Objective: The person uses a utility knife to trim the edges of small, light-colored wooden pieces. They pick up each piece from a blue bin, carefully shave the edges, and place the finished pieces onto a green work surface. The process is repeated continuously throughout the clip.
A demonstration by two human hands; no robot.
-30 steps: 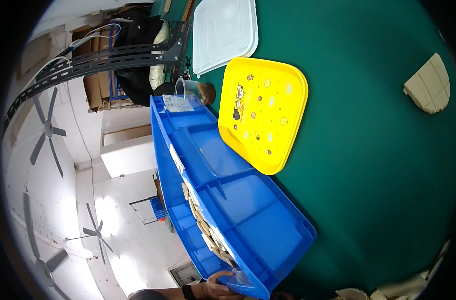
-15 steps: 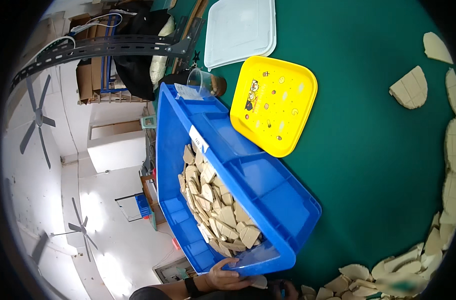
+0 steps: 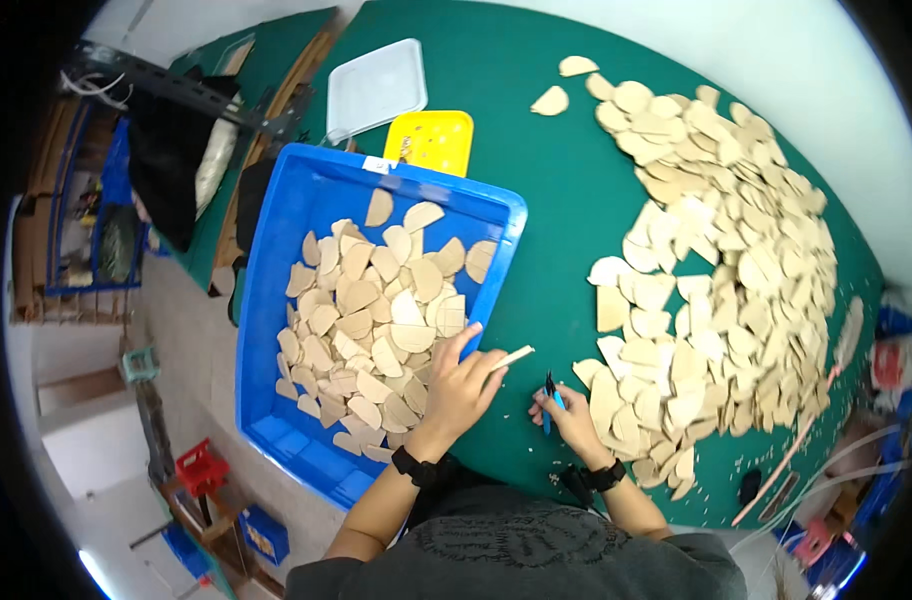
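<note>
My left hand [image 3: 458,388] is over the near right rim of a blue plastic bin [image 3: 261,300]. Between its thumb and fingers is a thin, flat beige piece [image 3: 513,357], seen nearly edge-on. Many half-round beige pieces [image 3: 356,295] lie heaped in the bin, some marked with scored lines. To the right, above the green tabletop, my right hand [image 3: 576,418] is closed around a small blue-and-black hand tool [image 3: 550,402]. Its exact kind is not clear. The tool and the held piece are apart.
A large pile of similar beige pieces [image 3: 716,280] spreads over the right of the green table [image 3: 536,240]. Beyond the bin lie a yellow tray [image 3: 436,140] and a translucent white lid [image 3: 376,85]. A pink strip [image 3: 776,475] and small crumbs are at the right edge.
The view has swung down from the room onto the table, bringing both hands and the whole pile into sight. The beige piece in my left hand now shows beyond the bin's rim.
</note>
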